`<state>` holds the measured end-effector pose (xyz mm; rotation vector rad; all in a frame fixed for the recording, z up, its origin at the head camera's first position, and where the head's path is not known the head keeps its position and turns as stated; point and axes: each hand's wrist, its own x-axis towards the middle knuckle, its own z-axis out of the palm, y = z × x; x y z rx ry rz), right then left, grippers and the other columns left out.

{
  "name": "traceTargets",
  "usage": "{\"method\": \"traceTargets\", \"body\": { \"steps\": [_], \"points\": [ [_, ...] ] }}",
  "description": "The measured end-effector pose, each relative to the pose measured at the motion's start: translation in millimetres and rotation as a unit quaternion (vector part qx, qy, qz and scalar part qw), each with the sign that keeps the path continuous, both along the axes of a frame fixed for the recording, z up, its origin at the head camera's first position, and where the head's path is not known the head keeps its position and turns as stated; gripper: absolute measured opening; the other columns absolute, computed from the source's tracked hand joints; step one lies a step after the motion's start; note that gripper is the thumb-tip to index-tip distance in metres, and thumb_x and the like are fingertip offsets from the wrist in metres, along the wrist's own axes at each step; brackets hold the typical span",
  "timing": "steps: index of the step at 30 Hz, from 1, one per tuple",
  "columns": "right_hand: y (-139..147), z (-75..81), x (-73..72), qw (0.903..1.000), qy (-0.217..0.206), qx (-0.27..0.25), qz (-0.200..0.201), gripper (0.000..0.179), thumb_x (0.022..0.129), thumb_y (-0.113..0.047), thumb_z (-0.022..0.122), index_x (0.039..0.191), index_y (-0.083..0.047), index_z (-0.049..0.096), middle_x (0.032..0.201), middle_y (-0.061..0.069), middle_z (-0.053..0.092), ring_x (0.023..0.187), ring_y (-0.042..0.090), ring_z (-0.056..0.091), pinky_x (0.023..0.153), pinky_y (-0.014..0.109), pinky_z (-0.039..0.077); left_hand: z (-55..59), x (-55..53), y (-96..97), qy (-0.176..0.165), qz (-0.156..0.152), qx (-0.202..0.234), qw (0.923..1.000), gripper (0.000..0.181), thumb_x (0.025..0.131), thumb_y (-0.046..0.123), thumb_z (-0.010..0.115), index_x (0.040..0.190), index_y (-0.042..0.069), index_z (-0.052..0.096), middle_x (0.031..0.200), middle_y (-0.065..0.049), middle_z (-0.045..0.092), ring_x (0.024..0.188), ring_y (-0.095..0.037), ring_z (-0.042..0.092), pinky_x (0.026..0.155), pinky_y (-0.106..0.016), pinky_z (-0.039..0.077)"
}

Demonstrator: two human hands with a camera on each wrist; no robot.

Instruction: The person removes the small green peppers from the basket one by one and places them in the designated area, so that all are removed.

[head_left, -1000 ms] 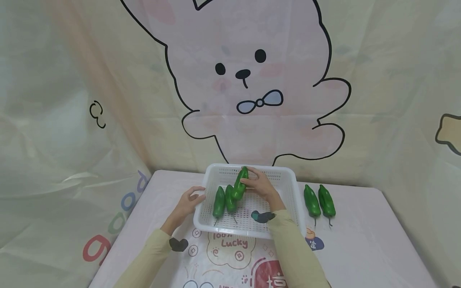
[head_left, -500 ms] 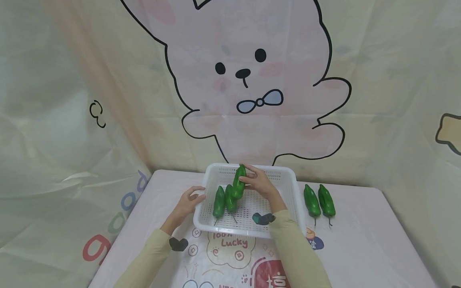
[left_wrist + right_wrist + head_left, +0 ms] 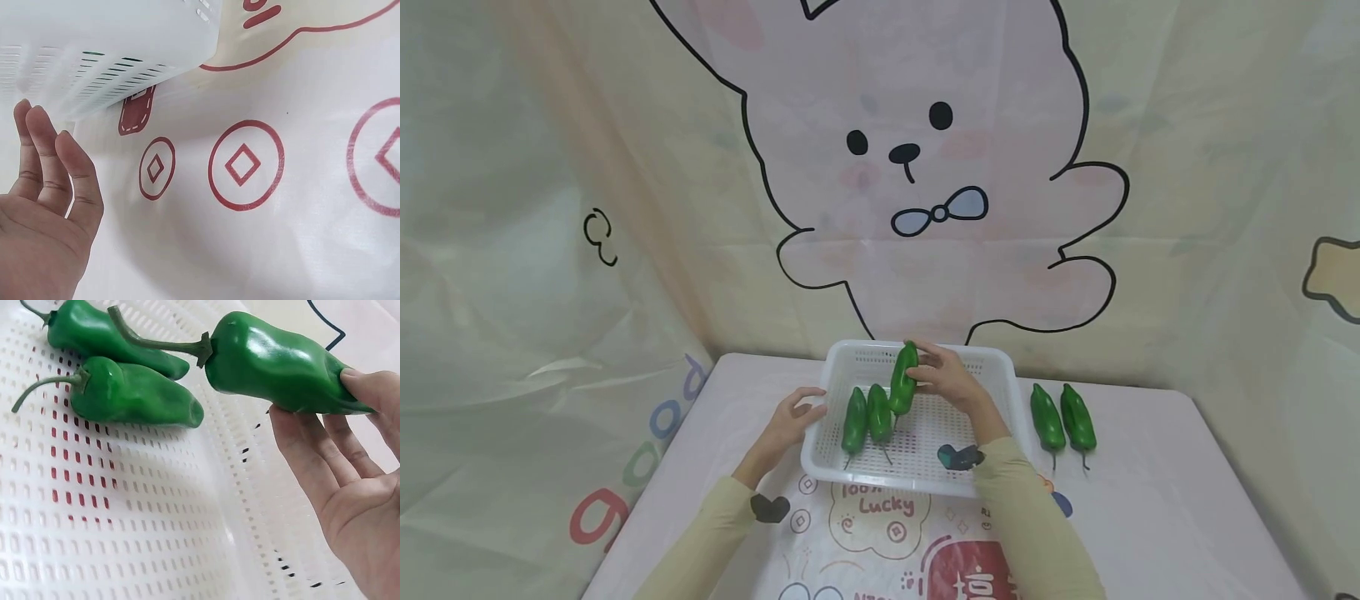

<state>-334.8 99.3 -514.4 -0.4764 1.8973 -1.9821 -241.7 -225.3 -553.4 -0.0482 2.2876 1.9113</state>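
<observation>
My right hand (image 3: 950, 380) pinches a green pepper (image 3: 275, 362) near its tip, between thumb and fingers. In the right wrist view its stem points left, over the white basket's perforated floor. Two more green peppers lie side by side in the basket (image 3: 925, 483): one at the far left (image 3: 854, 422), the other (image 3: 880, 414) between it and the held one. At the basket's left wall is my left hand (image 3: 786, 427), its fingertips right by the rim in the head view. From the left wrist, that hand (image 3: 53, 206) shows relaxed, slightly bent fingers beside the basket's slotted side (image 3: 106, 50).
Right of the basket, two green peppers (image 3: 1047, 419) (image 3: 1078, 419) lie on the white printed tablecloth (image 3: 1157, 500). A curtain (image 3: 1000, 275) with a cartoon animal hangs behind the table, and more patterned cloth (image 3: 550, 333) stands at the left.
The held pepper shifts a little left, then back right, and now shows apart from the middle pepper with its stem visible. The left hand stays at the basket's left side.
</observation>
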Motion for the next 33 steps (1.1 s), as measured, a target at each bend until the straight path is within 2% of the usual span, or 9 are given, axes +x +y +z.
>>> {"method": "traceTargets", "body": {
  "steps": [8, 12, 21, 33],
  "points": [
    [11, 18.2, 1.5, 0.9992, -0.01, -0.029, -0.024, 0.062, 0.093, 0.003, 0.071, 0.149, -0.007, 0.047, 0.121, 0.025, 0.063, 0.099, 0.035, 0.07, 0.083, 0.052, 0.058, 3.7, 1.0, -0.3, -0.002, 0.0, 0.001, 1.0, 0.046, 0.098, 0.033, 0.07, 0.138, 0.016, 0.055, 0.129, -0.015, 0.063, 0.11, -0.034, 0.066, 0.084, -0.047, 0.059],
    [17, 24.6, 3.9, 0.9995, 0.002, -0.016, -0.026, 0.061, 0.093, 0.004, 0.071, 0.149, -0.006, 0.047, 0.122, 0.027, 0.063, 0.1, 0.036, 0.07, 0.08, 0.053, 0.059, 1.5, -0.1, -0.9, -0.002, 0.0, -0.002, 1.0, 0.046, 0.098, 0.033, 0.07, 0.138, 0.016, 0.055, 0.13, -0.015, 0.062, 0.111, -0.034, 0.065, 0.085, -0.047, 0.058],
    [31, 30.7, 7.1, 0.9997, 0.023, -0.001, -0.012, 0.062, 0.093, 0.002, 0.073, 0.149, -0.007, 0.048, 0.121, 0.03, 0.063, 0.099, 0.037, 0.07, 0.079, 0.054, 0.059, 0.4, 0.4, -0.6, -0.005, -0.003, -0.003, 1.0, 0.048, 0.098, 0.035, 0.07, 0.139, 0.016, 0.054, 0.127, -0.014, 0.064, 0.109, -0.033, 0.066, 0.085, -0.047, 0.059],
    [54, 36.4, 13.7, 0.9969, 0.067, 0.03, -0.029, 0.061, 0.093, -0.001, 0.074, 0.148, -0.008, 0.05, 0.125, 0.028, 0.063, 0.104, 0.035, 0.069, 0.079, 0.049, 0.06, 2.0, 2.1, 0.4, 0.001, -0.002, -0.004, 1.0, 0.046, 0.098, 0.032, 0.07, 0.138, 0.015, 0.054, 0.129, -0.017, 0.062, 0.111, -0.035, 0.065, 0.085, -0.047, 0.058]
  ]
}}
